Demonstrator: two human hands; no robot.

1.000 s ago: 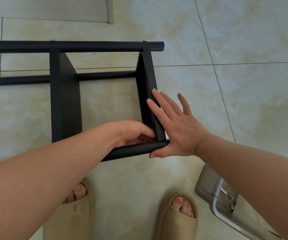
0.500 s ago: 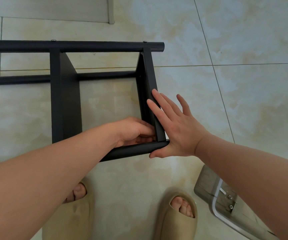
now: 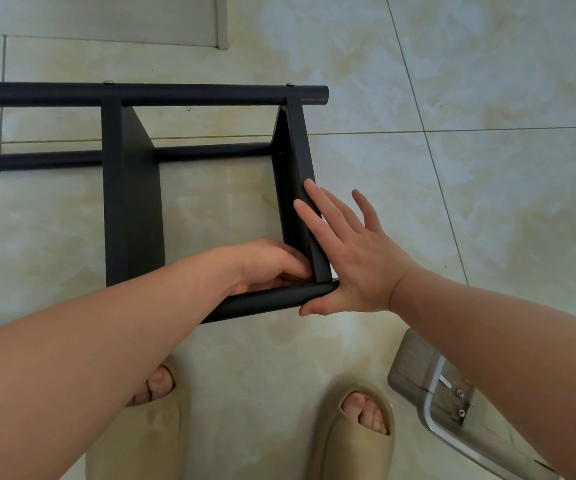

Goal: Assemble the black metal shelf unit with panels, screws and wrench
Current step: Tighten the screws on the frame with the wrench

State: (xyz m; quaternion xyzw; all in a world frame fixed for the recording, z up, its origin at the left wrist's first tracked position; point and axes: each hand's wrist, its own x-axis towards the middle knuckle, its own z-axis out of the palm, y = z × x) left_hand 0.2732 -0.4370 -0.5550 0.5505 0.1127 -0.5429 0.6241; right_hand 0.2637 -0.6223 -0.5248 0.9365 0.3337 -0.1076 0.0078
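Bracing the end of this thing while I fiddle with the last corner, so here's where it's at. The tiled floor (image 3: 487, 209) fills the whole frame. The black shelf unit (image 3: 175, 94) lies on its side across the upper left and centre, with its long tubes running off the left edge.

It looks like stiff painted steel. I'd guess it's not heavy but awkward, and the round tubes probably roll and slip under a palm. I reckon the flat panels are the better place to take hold or push.

The middle panel (image 3: 130, 202) stands left of centre and the end panel (image 3: 298, 150) just right of centre. The near tube (image 3: 272, 299) runs along below them and meets the end panel at its lower corner.

My hands are close together, one on each side of that corner. My right hand (image 3: 352, 258) is spread flat against the outer face of the end panel, with the thumb tucked at the tube's end. My left hand (image 3: 269, 265) reaches inside the frame with its fingers curled into the joint. I honestly can't tell whether they're pinching a screw or just feeling for the hole.

Two small screw heads (image 3: 108, 82) sit on the far tube.

Compared with a second ago, hardly anything differs. My right hand is planted in the same spot, and my left fingers sit a touch deeper in the corner.
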